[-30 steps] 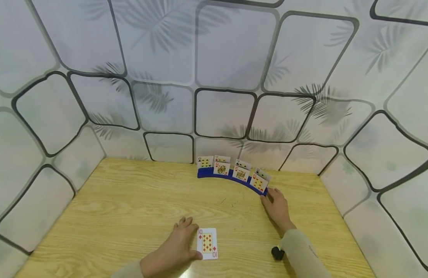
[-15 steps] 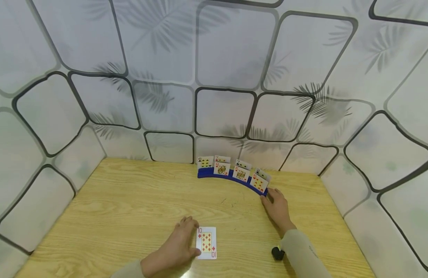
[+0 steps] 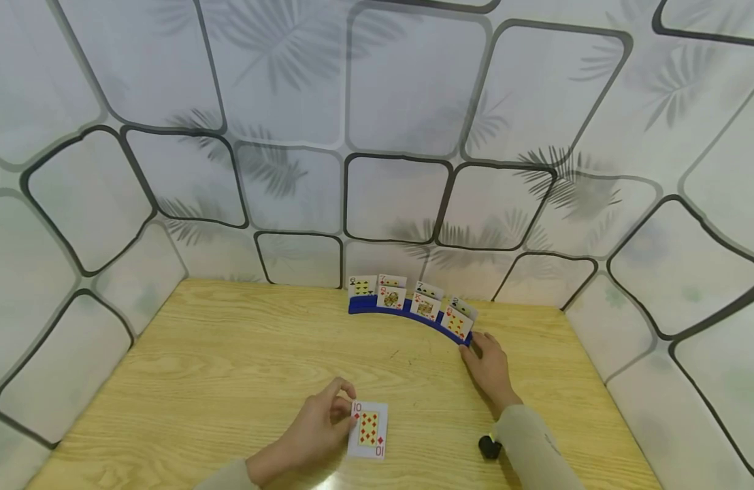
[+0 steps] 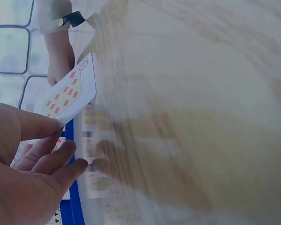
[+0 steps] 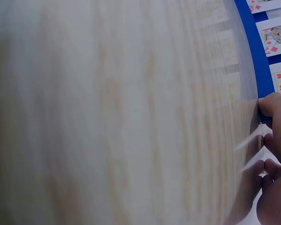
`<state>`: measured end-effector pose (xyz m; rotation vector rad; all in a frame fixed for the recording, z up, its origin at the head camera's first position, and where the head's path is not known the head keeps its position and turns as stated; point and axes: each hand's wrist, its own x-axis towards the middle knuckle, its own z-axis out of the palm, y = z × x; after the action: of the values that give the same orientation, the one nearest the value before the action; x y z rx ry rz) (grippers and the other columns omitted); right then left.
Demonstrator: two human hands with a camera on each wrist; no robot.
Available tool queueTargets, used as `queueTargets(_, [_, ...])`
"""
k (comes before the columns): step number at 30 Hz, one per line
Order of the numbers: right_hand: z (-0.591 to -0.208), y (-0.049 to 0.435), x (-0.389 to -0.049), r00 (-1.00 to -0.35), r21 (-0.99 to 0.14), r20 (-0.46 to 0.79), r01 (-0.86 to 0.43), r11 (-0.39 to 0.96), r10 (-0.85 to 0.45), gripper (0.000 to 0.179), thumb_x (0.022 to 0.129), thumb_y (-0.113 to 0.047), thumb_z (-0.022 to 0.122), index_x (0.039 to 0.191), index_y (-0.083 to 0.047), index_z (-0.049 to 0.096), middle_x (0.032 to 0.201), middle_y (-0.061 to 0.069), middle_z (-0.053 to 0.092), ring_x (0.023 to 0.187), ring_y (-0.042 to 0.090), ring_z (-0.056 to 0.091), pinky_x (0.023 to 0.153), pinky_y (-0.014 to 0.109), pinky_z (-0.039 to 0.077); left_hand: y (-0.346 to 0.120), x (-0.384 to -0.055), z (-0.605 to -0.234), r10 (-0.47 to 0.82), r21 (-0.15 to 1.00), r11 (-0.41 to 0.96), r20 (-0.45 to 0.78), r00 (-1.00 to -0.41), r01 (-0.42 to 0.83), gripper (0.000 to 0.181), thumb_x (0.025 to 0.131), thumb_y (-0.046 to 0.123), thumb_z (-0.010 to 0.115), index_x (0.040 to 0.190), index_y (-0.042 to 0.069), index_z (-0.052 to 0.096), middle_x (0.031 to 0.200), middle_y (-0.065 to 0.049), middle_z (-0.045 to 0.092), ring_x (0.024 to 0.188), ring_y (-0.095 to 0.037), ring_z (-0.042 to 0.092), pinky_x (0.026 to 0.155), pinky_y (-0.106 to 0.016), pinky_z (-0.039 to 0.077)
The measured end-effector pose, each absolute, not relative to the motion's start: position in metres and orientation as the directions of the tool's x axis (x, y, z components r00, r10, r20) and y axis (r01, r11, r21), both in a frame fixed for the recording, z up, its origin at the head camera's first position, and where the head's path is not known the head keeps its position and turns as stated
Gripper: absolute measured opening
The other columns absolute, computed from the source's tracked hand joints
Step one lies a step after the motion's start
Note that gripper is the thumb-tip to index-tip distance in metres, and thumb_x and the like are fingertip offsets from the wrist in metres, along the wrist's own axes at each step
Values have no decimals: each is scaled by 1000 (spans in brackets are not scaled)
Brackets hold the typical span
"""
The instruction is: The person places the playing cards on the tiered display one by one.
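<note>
My left hand pinches a ten of diamonds playing card by its left edge between thumb and index finger. In the left wrist view the card stands tilted above the table, its face showing. At the back right, my right hand grips the near right end of a curved blue card holder, with the thumb on its front side. Several cards stand in the holder in two rows, among them a queen, a king and a hearts card in front.
The wood-grain table is bounded by patterned walls at the back and both sides. The holder stands close to the back wall. A small black object shows at the right sleeve.
My left fingers have drawn in from lying spread along the card's side to pinching its edge, and the card has shifted slightly right. The right hand and the holder have stayed put.
</note>
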<state>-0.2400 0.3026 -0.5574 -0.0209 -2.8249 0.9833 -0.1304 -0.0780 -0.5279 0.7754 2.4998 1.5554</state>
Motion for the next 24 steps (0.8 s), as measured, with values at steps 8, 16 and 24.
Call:
queueTargets(8, [-555, 302, -240, -992, -614, 113, -22, 789, 60, 54, 107, -23, 62, 151, 7, 50, 155, 31, 50, 151, 54, 34, 125, 68, 26, -77, -132, -521, 453, 943, 210, 142, -880, 260, 26, 95, -8, 68, 117, 3, 61, 105, -17, 80, 100, -33, 79, 87, -25, 63])
queueTargets(16, [-552, 302, -239, -994, -613, 92, -3, 790, 67, 55, 107, -23, 61, 151, 7, 49, 156, 30, 49, 153, 53, 32, 126, 67, 25, -79, -147, -520, 380, 909, 247, 226, -897, 334, 18, 95, -6, 71, 110, 3, 68, 103, -18, 78, 93, -27, 79, 82, -22, 62])
queueTargets(24, [-551, 303, -239, -993, -613, 102, -14, 790, 62, 55, 106, -23, 62, 150, 7, 50, 155, 30, 50, 152, 54, 33, 125, 67, 26, -81, -169, -516, 313, 875, 301, 286, -906, 380, 18, 95, -5, 72, 110, 4, 70, 100, -12, 78, 90, -22, 76, 80, -22, 63])
